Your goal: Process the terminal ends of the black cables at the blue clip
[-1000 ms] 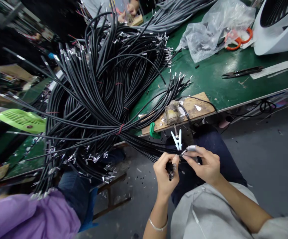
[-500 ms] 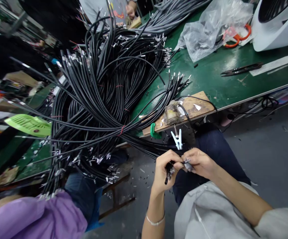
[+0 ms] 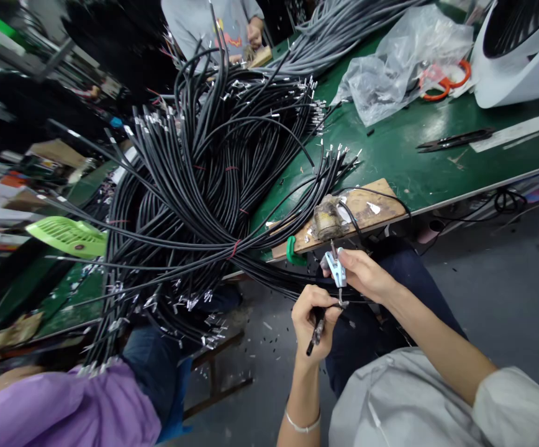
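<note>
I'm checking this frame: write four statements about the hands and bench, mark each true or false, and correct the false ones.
1. The right hand grips a light-blue plastic clip. True.
2. The left hand holds black cable. True.
3. The right hand also holds the orange-handled scissors. False: they lie on the green tabletop.
4. The green C-shaped clamp sits right of the dusty cylindrical device in the picture. False: it sits left.

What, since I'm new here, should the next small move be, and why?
Perhaps relax the right hand pinching the blue clothespin, so it can close on the silvery wire end: that end reaches the clothespin's lower tip, and the left hand holds the black cable. Whether the clothespin already grips, I can't tell.
</note>
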A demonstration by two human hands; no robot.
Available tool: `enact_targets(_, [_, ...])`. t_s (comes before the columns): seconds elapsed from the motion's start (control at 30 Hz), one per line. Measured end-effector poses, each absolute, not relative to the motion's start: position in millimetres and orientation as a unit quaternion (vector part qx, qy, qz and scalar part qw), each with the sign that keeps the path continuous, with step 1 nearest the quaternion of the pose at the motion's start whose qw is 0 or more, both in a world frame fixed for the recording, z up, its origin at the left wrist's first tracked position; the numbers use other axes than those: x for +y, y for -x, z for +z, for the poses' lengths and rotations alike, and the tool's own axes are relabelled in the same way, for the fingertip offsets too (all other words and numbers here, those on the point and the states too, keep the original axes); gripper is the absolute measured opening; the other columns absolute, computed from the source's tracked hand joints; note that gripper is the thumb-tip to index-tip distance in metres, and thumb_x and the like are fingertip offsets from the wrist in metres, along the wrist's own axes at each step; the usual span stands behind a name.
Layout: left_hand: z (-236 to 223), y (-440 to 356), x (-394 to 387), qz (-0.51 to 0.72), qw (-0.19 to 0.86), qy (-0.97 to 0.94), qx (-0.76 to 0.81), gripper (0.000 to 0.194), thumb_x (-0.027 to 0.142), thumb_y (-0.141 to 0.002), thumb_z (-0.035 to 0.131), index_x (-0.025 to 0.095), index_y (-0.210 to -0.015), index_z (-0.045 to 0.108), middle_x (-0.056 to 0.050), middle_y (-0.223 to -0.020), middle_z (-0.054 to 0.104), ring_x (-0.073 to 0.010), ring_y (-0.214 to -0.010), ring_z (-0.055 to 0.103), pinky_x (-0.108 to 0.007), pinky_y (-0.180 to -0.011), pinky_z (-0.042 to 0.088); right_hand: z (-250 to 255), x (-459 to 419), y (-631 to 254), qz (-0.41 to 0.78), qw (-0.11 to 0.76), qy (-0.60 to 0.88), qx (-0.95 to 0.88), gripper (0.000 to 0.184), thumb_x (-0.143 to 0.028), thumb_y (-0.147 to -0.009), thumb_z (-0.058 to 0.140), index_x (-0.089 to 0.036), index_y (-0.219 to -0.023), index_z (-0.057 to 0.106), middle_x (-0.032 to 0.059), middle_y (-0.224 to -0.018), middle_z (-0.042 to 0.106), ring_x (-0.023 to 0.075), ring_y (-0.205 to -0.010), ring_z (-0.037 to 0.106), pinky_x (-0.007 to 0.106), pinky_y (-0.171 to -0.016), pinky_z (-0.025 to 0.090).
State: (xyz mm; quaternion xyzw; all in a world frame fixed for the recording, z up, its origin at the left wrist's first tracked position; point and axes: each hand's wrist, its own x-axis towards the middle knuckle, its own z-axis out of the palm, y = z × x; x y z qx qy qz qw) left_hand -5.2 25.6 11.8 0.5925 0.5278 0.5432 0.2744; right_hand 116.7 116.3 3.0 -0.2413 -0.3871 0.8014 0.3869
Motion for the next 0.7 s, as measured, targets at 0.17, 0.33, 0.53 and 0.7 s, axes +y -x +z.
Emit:
enact_targets(0.17, [10.6, 0.3, 34.5, 0.537, 0.266, -0.582, 0.551, 0.018, 0.030, -0.083, 0.065, 0.017, -0.071, 0.060, -0.001, -0.069, 0.056, -0.0147, -0.067, 0.054, -0.026, -0.061, 0.041, 3.0, 114.8, -112.7, 0.854, 0.392, 0.206, -0.275, 0.038, -0.051, -0.075, 0.070, -0.013, -0.072, 0.066, 0.0024, -0.064, 0.063, 0.0106, -0.056, 0.055, 0.021, -0.053, 0.045])
enact_targets(0.33, [13.0, -0.7, 38.6, 0.511, 0.282, -0.588, 0.560, 0.018, 0.026, -0.083, 0.063, 0.017, -0.068, 0.057, 0.000, -0.066, 0.054, -0.0130, -0.063, 0.052, -0.025, -0.061, 0.041, -1.2, 114.6, -114.4, 0.876, 0.366, 0.171, -0.265, 0.042, -0.054, -0.078, 0.066, -0.012, -0.076, 0.067, 0.0044, -0.067, 0.065, 0.0124, -0.059, 0.059, 0.024, -0.059, 0.048])
enact_targets(0.53, [13.2, 4.0, 32.1, 0.509, 0.295, -0.600, 0.543, 0.013, 0.022, -0.082, 0.064, 0.017, -0.071, 0.062, -0.002, -0.067, 0.059, -0.0138, -0.064, 0.055, -0.025, -0.061, 0.043, -31.8, 111.5, -130.9, 0.826, 0.395, 0.251, -0.313, 0.048, -0.059, -0.085, 0.053, -0.012, -0.082, 0.067, 0.0063, -0.069, 0.064, 0.0129, -0.059, 0.056, 0.025, -0.054, 0.045])
enact_targets(0.7, [12.4, 8.7, 27.2, 0.486, 0.325, -0.627, 0.515, 0.007, 0.019, -0.082, 0.064, 0.017, -0.076, 0.068, -0.004, -0.069, 0.066, -0.0161, -0.066, 0.060, -0.027, -0.064, 0.047, -28.8, 92.8, -164.5, 0.671, 0.439, 0.358, -0.478, 0.025, -0.040, -0.084, 0.063, -0.016, -0.083, 0.067, 0.0037, -0.072, 0.063, 0.0143, -0.066, 0.056, 0.028, -0.061, 0.047])
